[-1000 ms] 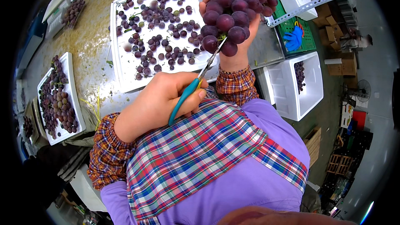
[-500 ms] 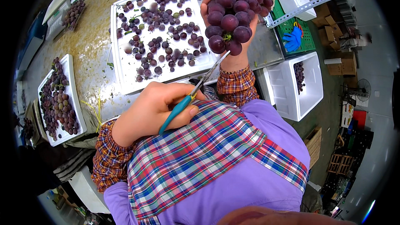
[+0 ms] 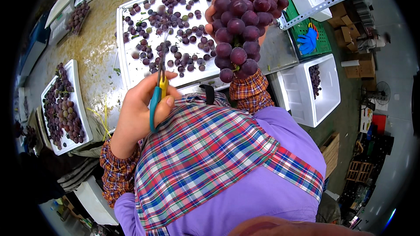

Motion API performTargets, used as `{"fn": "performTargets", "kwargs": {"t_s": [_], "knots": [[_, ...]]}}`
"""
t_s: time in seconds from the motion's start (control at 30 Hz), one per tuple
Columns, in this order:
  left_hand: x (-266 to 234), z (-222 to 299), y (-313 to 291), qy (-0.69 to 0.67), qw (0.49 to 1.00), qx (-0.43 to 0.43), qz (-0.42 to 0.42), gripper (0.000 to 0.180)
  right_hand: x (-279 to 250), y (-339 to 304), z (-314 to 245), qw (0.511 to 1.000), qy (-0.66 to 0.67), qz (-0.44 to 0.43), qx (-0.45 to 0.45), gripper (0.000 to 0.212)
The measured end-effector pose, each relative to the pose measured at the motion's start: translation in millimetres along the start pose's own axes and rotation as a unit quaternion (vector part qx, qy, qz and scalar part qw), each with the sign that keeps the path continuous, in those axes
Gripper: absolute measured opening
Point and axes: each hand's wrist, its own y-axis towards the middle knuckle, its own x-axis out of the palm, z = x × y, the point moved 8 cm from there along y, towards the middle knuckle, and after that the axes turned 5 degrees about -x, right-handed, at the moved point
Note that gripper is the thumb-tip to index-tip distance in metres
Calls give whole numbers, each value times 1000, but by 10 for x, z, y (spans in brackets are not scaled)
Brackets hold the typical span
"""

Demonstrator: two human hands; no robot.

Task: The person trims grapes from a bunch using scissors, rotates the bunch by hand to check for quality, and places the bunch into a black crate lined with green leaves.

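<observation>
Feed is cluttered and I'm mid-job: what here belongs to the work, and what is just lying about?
In use: dark red grape bunch in right hand; teal-handled scissors in left hand; white tray of loose grapes.
Lying about: blue gloves in green crate; cardboard boxes.

Brown cardboard boxes (image 3: 350, 35) sit stacked at the far right, on the floor. A white tube-shaped pack (image 3: 353, 63) lies just beside them. A flat white and red thing (image 3: 372, 122), maybe a pack or sign, lies nearer on the right, too small to tell.

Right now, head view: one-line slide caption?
Right hand lifts grape bunch; left hand holds scissors over tray.
</observation>
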Motion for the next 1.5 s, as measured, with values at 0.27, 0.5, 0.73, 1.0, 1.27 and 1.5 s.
{"fn": "performTargets", "kwargs": {"t_s": [0.27,0.5,0.73,1.0,1.27,1.5], "knots": [[-11,-73,-5,44,999,-10,-14,43,-2,-81,103,999,15,-8,33,74],[-34,-122,-19,58,998,-11,6,37,-12,-141,151,998,21,-9,54,74],[20,-4,-79,205,977,58,3,39,-49,-168,216,997,37,-12,73,74],[9,-38,-107,238,969,64,10,38,-154,-129,229,997,49,4,62,74],[-13,-29,-92,241,969,62,12,41,-200,-115,184,998,43,23,39,74],[-12,2,-61,236,971,44,7,41,-122,-107,152,991,-56,124,3,77]]}}
